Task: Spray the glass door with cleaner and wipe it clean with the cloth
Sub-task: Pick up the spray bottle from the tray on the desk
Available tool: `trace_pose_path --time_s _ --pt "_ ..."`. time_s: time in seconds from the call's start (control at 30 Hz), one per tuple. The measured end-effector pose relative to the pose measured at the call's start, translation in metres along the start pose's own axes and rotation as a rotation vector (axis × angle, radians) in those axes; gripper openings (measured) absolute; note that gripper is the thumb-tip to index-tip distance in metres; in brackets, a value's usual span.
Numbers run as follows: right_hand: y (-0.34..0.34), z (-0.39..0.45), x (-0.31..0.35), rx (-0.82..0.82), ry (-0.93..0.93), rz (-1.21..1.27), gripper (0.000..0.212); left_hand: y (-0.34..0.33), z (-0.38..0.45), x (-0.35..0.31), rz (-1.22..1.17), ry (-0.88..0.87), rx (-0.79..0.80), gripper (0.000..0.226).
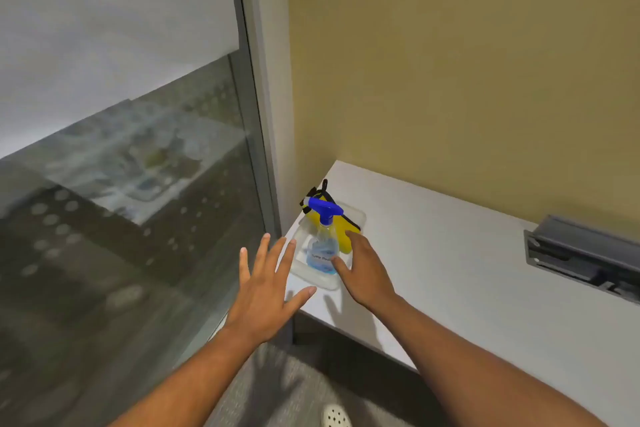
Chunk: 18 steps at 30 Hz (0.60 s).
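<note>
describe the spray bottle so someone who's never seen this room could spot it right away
On the white table, at the corner nearest the glass door, sits a clear tray. The spray bottle stands upright in it, before a yellow cloth: see-through, with bluish liquid and a bright blue trigger head.

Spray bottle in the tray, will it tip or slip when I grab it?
The spray bottle stands tall and narrow with a bulky blue head, so a sideways nudge could tip it. Its clear plastic looks smooth, maybe slippery. It seems partly filled, so probably light.
</note>
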State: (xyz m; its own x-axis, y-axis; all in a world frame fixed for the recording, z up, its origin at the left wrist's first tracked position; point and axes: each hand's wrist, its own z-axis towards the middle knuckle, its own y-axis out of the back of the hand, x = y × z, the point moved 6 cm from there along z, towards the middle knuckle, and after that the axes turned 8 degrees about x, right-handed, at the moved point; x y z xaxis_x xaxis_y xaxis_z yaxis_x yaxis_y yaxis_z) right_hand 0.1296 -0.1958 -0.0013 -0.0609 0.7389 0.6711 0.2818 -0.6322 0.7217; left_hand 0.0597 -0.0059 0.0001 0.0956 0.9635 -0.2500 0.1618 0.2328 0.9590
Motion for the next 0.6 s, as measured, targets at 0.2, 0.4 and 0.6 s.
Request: trace_pose_path --time_s 0.2,0.4,0.6 --pt "-0.010 0.060 -0.011 0.082 -0.050 0.184 0.068 -0.027 0.026 0.001 -0.072 0.122 0.054 0.114" --pt "-0.015 0.098 -0.015 0.100 -0.059 0.357 0.058 -0.034 0.037 0.005 -0.170 0.231 0.104 0.122" --pt "-0.013 0.113 -0.013 0.127 -0.046 0.383 0.047 -0.031 0.048 0.007 -0.223 0.274 0.126 0.128"
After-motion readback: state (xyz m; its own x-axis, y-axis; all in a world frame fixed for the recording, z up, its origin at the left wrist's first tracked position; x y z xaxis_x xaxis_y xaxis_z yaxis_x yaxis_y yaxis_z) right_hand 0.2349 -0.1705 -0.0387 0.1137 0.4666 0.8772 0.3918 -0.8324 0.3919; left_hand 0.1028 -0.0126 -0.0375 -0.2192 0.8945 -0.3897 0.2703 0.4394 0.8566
